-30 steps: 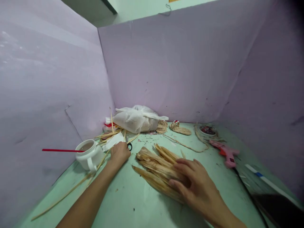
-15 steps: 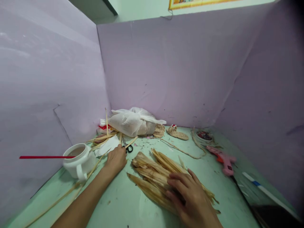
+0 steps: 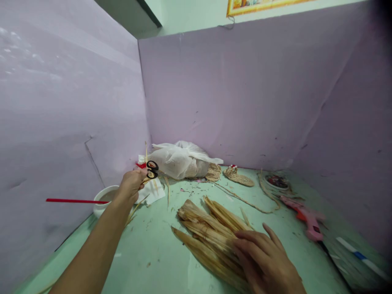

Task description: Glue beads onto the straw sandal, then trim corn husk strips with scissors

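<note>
My left hand (image 3: 131, 184) is raised above the green table (image 3: 159, 253), closed around small black-handled scissors (image 3: 152, 169) whose loops stick out to the right of my fingers. My right hand (image 3: 267, 263) lies flat with fingers spread on a pile of dried straw-coloured husks (image 3: 208, 232) near the middle of the table. Behind my left hand stands a white pot (image 3: 102, 200) with a red stick (image 3: 73, 201) pointing left out of it.
A white plastic bag (image 3: 180, 160) lies at the back by the purple screen. Woven straw pieces (image 3: 237, 176), a straw cord (image 3: 245, 201), a small round tin (image 3: 276, 181) and a pink glue gun (image 3: 306, 216) lie to the right. White paper (image 3: 153, 190) lies near the pot.
My left hand has lifted the scissors off the table, up and to the left. My right hand stays pressed on the husks.
</note>
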The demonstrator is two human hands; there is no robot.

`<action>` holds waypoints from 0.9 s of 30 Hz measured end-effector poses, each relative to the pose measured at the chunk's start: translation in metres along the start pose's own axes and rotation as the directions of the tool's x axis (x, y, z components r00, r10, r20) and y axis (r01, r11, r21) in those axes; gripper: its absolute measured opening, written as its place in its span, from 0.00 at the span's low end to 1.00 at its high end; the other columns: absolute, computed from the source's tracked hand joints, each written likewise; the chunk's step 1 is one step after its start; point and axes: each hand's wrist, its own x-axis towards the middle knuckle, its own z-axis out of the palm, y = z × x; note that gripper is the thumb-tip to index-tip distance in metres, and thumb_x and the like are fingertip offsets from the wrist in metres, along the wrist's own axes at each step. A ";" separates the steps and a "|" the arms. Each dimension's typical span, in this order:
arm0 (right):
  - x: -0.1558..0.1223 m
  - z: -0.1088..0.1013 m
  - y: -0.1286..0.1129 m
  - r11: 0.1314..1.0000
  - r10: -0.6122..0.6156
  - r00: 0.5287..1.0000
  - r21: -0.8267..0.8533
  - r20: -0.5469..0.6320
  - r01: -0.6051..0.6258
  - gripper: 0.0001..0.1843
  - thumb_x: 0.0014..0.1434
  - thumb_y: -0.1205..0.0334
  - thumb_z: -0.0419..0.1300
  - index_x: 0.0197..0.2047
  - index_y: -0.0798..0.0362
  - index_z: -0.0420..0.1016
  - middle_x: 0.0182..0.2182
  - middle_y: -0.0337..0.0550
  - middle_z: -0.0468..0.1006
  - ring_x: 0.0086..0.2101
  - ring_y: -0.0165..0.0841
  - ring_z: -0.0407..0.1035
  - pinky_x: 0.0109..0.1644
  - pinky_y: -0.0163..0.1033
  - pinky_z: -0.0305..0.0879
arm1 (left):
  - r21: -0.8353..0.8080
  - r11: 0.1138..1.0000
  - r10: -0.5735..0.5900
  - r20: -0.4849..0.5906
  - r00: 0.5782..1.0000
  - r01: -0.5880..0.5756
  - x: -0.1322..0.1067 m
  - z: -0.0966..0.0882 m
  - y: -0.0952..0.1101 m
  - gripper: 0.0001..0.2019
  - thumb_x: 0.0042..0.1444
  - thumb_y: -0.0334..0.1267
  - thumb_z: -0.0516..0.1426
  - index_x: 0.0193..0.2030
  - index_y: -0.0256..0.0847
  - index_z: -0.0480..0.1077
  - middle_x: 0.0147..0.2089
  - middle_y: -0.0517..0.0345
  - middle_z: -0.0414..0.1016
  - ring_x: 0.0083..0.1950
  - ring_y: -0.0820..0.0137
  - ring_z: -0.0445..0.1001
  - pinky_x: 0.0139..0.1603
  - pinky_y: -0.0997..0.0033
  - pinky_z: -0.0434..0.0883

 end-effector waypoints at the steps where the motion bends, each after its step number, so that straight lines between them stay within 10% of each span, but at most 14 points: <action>1: 0.000 -0.001 -0.001 0.999 0.012 1.000 0.044 -0.026 -0.011 0.10 0.51 0.68 0.60 0.38 0.48 0.71 0.34 0.41 0.78 0.35 0.35 0.73 0.57 0.51 0.50 | -0.067 0.998 -0.013 0.031 0.999 0.015 -0.003 -0.001 0.004 0.08 0.38 0.41 0.53 0.20 0.39 0.60 0.18 0.65 0.58 0.18 0.78 0.53 0.17 0.78 0.51; 6: 0.005 -0.010 -0.022 0.789 0.409 0.913 0.499 0.009 -0.358 0.07 0.50 0.64 0.62 0.35 0.47 0.76 0.32 0.41 0.79 0.35 0.35 0.73 0.46 0.40 0.65 | -0.286 0.957 0.016 0.210 0.978 0.046 -0.027 0.001 0.030 0.09 0.35 0.39 0.55 0.24 0.36 0.64 0.24 0.59 0.63 0.20 0.79 0.54 0.16 0.80 0.50; 9: 0.021 -0.016 -0.039 0.149 0.680 0.608 0.735 0.410 -0.661 0.11 0.50 0.52 0.61 0.32 0.51 0.77 0.32 0.44 0.79 0.34 0.35 0.72 0.37 0.36 0.68 | -0.338 0.941 0.116 0.310 0.943 -0.005 -0.059 0.009 0.044 0.10 0.39 0.41 0.58 0.25 0.35 0.66 0.26 0.59 0.64 0.22 0.79 0.53 0.18 0.80 0.52; 11: 0.037 -0.018 -0.042 -0.357 0.577 0.463 0.718 0.672 -0.597 0.19 0.46 0.47 0.63 0.37 0.52 0.76 0.38 0.46 0.78 0.32 0.33 0.72 0.32 0.34 0.69 | -0.296 0.937 0.298 0.395 0.869 -0.187 -0.087 0.016 0.052 0.08 0.44 0.40 0.58 0.28 0.36 0.68 0.30 0.58 0.66 0.23 0.78 0.56 0.21 0.78 0.56; 14: 0.062 -0.020 -0.038 -0.695 0.370 0.454 0.566 0.811 -0.444 0.25 0.48 0.44 0.61 0.41 0.56 0.73 0.36 0.47 0.76 0.23 0.26 0.67 0.16 0.27 0.58 | -0.245 0.797 0.587 0.529 0.613 -0.552 -0.127 0.024 0.058 0.07 0.53 0.34 0.51 0.26 0.38 0.66 0.36 0.56 0.66 0.33 0.73 0.64 0.33 0.74 0.63; 17: 0.080 -0.022 -0.030 -0.655 0.437 0.459 0.623 0.773 -0.426 0.20 0.49 0.50 0.61 0.39 0.58 0.72 0.22 0.39 0.72 0.16 0.21 0.59 0.13 0.24 0.50 | -0.263 0.733 0.620 0.637 0.457 -0.628 -0.146 0.029 0.059 0.07 0.53 0.30 0.49 0.27 0.38 0.66 0.36 0.55 0.67 0.35 0.72 0.66 0.37 0.74 0.64; 19: 0.087 -0.021 -0.028 -0.521 0.542 0.474 0.720 0.694 -0.458 0.16 0.48 0.53 0.63 0.35 0.58 0.72 0.21 0.37 0.71 0.17 0.22 0.61 0.15 0.24 0.53 | -0.230 0.768 0.557 0.702 0.444 -0.598 -0.145 0.030 0.060 0.08 0.53 0.31 0.50 0.27 0.38 0.69 0.34 0.56 0.70 0.34 0.72 0.68 0.37 0.74 0.64; 27: 0.098 -0.005 -0.039 -0.143 0.546 0.637 0.810 0.544 -0.569 0.14 0.49 0.52 0.60 0.29 0.56 0.68 0.22 0.35 0.67 0.23 0.26 0.64 0.27 0.32 0.65 | -0.037 0.939 0.269 0.700 0.662 -0.342 -0.144 0.040 0.052 0.19 0.44 0.32 0.56 0.47 0.46 0.68 0.31 0.61 0.76 0.29 0.70 0.70 0.28 0.75 0.64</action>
